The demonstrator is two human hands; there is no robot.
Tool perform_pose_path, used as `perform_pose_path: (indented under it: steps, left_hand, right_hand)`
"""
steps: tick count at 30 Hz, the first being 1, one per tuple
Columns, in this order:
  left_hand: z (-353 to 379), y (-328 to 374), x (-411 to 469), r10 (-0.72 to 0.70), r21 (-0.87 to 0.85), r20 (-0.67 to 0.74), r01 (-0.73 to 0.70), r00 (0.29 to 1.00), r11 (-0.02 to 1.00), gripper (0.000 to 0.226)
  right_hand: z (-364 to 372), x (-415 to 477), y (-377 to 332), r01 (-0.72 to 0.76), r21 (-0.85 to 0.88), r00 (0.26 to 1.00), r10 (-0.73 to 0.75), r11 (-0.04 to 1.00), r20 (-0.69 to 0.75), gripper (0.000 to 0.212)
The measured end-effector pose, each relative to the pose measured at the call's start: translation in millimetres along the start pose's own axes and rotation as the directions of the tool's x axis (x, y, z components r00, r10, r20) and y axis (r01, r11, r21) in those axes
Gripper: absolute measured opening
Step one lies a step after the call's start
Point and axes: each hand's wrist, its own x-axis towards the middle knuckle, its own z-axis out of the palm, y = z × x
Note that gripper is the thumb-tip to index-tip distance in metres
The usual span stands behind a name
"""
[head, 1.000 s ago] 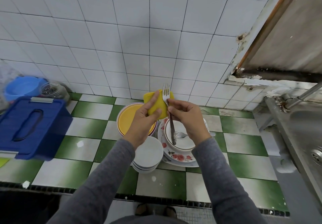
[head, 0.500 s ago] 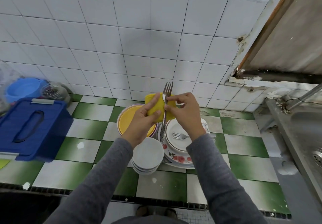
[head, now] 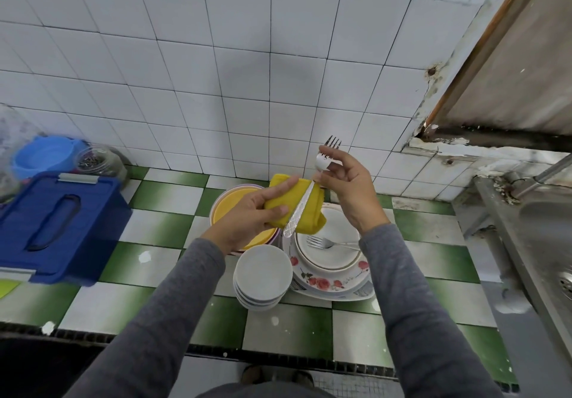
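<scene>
My left hand (head: 252, 211) grips a folded yellow cloth (head: 305, 208) above the dishes. A metal fork (head: 301, 208) lies slanted across the cloth, its handle low on the left and its tines up at the right. My right hand (head: 349, 187) pinches the fork near its head. Below my hands stands a stack of flowered plates (head: 328, 281) with a second fork (head: 328, 244) lying in the top plate. A yellow plate (head: 232, 204) sits behind it on the left and a stack of white bowls (head: 263, 277) in front.
A blue lidded box (head: 58, 224) stands at the left of the green-and-white tiled counter (head: 433, 261), with a blue bowl (head: 46, 154) and a glass jar (head: 99, 159) behind it. A steel sink (head: 544, 242) is at the right. The tiled wall rises close behind.
The fork has tilted from upright to slanted and its head has moved up and right out of the cloth. My right hand has shifted right, up to the fork's head.
</scene>
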Motion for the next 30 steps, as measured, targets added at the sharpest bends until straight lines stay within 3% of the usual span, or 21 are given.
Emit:
perform_pose_path:
  steps: [7,13,19,24,30]
  left_hand:
    - [2,3,2,0.028,0.000,0.011,-0.028,1.000,1.000,0.050]
    - [7,7,-2,0.012,0.062,0.013,-0.013,1.000,0.998,0.053]
    - [8,8,-2,0.023,0.114,0.005,-0.023,1.000,0.993,0.050]
    - [4,4,-8,-0.046,0.210,0.044,0.036,0.998,0.977,0.051]
    - [12,9,-3,0.012,0.106,-0.012,-0.011,1.000,0.994,0.049]
  right_hand:
    - [7,-5,1,-0.012,0.029,0.998,0.011,0.999,0.057,0.050]
    - [-2,3,-8,0.050,0.069,0.998,-0.047,0.996,-0.044,0.050]
    - [5,-10,0,-0.006,0.047,0.999,0.004,0.999,0.036,0.048]
    - [-3,-4,-9,0.005,0.074,0.999,-0.001,0.997,-0.049,0.048]
    - [5,-15,1,-0.036,0.053,0.999,0.037,0.998,-0.018,0.048]
